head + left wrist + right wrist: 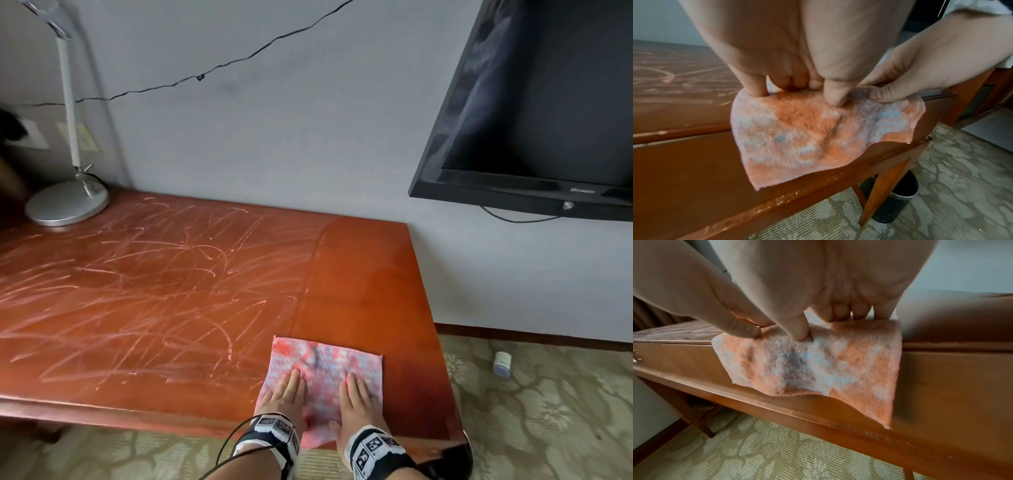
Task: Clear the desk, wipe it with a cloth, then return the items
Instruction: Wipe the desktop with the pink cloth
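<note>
A pink cloth (325, 366) with blue patches lies on the red-brown desk (171, 291) at its near right edge. Its near part hangs over the front edge (807, 138) (818, 366). My left hand (286, 394) and right hand (358, 397) lie side by side on it, fingers straight and flat, pressing it down. In the wrist views each thumb presses the hanging part against the front edge: left hand (797, 84), right hand (828, 313). Pink scribble marks cover the desk's left and middle. The strip beyond the cloth (359, 274) is clean and glossy.
A silver desk lamp (68, 202) stands at the desk's far left corner. A black TV (534, 102) hangs on the wall at the right. A small white and blue container (502, 366) lies on the carpet. A black bin (898, 199) sits under the desk.
</note>
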Motion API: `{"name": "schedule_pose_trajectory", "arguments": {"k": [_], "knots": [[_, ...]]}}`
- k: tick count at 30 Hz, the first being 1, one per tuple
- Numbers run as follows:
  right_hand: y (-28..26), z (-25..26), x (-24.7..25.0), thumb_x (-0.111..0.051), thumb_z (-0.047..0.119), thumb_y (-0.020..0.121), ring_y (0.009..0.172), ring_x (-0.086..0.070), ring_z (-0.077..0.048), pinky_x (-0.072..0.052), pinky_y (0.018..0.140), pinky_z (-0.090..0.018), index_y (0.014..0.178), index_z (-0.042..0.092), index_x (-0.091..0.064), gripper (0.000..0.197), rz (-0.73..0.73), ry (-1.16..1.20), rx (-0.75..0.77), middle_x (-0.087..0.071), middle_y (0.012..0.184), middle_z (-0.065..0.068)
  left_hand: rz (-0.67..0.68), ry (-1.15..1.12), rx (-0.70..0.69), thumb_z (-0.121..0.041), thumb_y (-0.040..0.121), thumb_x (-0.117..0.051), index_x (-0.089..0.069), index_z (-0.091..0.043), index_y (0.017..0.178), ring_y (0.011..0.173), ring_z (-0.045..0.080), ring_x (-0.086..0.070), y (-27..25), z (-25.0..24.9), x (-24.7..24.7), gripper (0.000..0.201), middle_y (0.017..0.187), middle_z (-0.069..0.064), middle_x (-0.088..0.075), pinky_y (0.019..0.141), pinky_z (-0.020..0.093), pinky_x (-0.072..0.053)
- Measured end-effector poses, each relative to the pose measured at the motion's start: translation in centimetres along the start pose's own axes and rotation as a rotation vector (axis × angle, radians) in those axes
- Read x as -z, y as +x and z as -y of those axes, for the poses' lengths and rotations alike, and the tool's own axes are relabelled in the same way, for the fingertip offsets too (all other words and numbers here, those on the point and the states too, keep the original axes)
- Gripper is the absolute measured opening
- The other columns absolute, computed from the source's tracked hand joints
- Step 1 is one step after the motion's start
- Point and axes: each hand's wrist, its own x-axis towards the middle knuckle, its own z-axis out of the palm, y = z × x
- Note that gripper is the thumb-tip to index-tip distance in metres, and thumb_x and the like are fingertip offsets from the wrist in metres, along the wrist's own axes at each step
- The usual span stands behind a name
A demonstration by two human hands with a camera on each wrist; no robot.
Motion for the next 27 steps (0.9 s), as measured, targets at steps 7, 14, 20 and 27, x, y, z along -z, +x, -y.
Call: {"name": "schedule_pose_trajectory", "arguments": {"k": [7, 14, 20, 27], "knots": [[4.6, 2.6, 3.2, -0.044, 0.044, 0.093, 0.148, -0.011, -0.023, 0.001, 0.117, -0.035, 0.151, 0.004, -0.021, 0.074, 0.028, -0.015, 0.027, -0.011, 0.16, -0.012, -0.005, -0.021, -0.002, -0.025, 0.1, -0.028, 0.012, -0.014, 0.151, 0.147, 0.015, 0.014, 4.6, 0.9, 3.3, 0.066, 0.158, -0.002, 0.021, 0.12, 0.04, -0.002], [16.1, 1.8, 9.0, -0.028, 0.042, 0.1, 0.148, 0.01, -0.016, 0.005, 0.12, -0.039, 0.153, 0.011, 0.007, 0.071, -0.018, -0.012, -0.063, 0.012, 0.161, -0.004, -0.021, -0.034, 0.026, -0.044, 0.099, -0.03, 0.011, -0.015, 0.151, 0.147, 0.016, 0.014, 13.9, 4.7, 11.5, 0.073, 0.159, -0.001, 0.02, 0.12, 0.039, -0.003], [28.2, -0.4, 15.3, -0.026, 0.044, 0.1, 0.148, 0.013, -0.017, -0.001, 0.12, -0.039, 0.152, 0.015, 0.013, 0.072, -0.005, -0.033, -0.101, 0.018, 0.16, -0.001, -0.072, -0.014, -0.011, -0.06, 0.095, -0.027, 0.009, -0.012, 0.152, 0.147, 0.019, 0.012, 23.2, 7.1, 19.6, 0.083, 0.159, 0.003, 0.017, 0.12, 0.042, -0.003], [38.7, -0.5, 20.3, -0.024, 0.04, 0.1, 0.147, 0.014, -0.014, 0.006, 0.119, -0.034, 0.151, 0.01, 0.015, 0.07, -0.038, -0.068, -0.14, 0.016, 0.16, -0.003, -0.154, 0.027, -0.068, -0.048, 0.098, -0.032, 0.01, -0.007, 0.151, 0.147, 0.024, 0.014, 33.7, 7.2, 26.1, 0.079, 0.159, 0.008, 0.016, 0.118, 0.052, -0.007]]}}
